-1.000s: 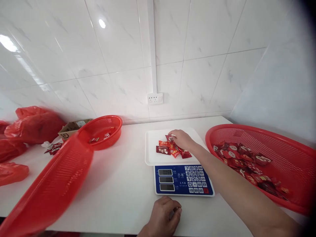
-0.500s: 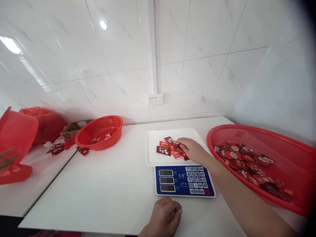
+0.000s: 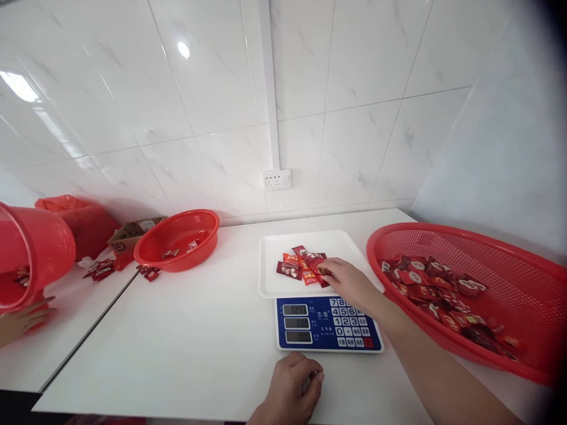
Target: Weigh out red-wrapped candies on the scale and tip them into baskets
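Observation:
My right hand (image 3: 348, 282) is over the white tray (image 3: 271, 283) of the scale, its fingertips pinching a small wrapped candy (image 3: 325, 271) that they partly cover. Beside those fingertips lies a loose pile of red and dark red candy packets (image 3: 290, 270). Below the tray is the scale's blue panel (image 3: 326, 319), with keys and small displays; the top one seems to read 0.053. My left hand (image 3: 295, 383) rests on the table in front of the scale, fingers curled in, and nothing shows in it.
A large red basket (image 3: 500, 248) of candy packets stands at the right. At the left are a smaller red basket (image 3: 208, 245), a cardboard box (image 3: 126, 236) and a red bag (image 3: 91, 227). Another person's hand (image 3: 26, 319) is by a tilted red basket (image 3: 53, 242).
More packets lie on the tray, and the top display has gone from about 0.034 to 0.053. My right hand has shifted slightly. At far left, the other person's basket has tilted.

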Action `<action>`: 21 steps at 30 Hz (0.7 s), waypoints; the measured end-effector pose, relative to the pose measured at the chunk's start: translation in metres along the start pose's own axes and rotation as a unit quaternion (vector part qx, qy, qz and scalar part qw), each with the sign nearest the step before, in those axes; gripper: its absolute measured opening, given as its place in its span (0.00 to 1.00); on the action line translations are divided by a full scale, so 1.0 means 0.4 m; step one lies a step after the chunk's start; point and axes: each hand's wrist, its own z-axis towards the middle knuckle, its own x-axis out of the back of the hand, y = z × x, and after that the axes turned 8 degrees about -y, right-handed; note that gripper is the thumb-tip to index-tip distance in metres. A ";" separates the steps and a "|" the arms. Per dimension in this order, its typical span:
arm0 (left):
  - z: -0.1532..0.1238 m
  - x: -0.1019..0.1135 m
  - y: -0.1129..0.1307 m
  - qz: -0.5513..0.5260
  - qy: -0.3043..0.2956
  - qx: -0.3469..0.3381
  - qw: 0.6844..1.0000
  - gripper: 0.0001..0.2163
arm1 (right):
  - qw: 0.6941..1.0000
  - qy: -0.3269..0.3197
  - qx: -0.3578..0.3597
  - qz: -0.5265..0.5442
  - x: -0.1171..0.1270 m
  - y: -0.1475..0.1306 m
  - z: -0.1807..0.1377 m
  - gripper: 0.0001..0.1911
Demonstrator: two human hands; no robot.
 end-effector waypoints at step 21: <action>0.053 0.077 0.020 0.031 0.060 -0.033 0.997 0.07 | 0.975 -0.032 0.146 0.166 -0.167 -0.026 -0.287 0.17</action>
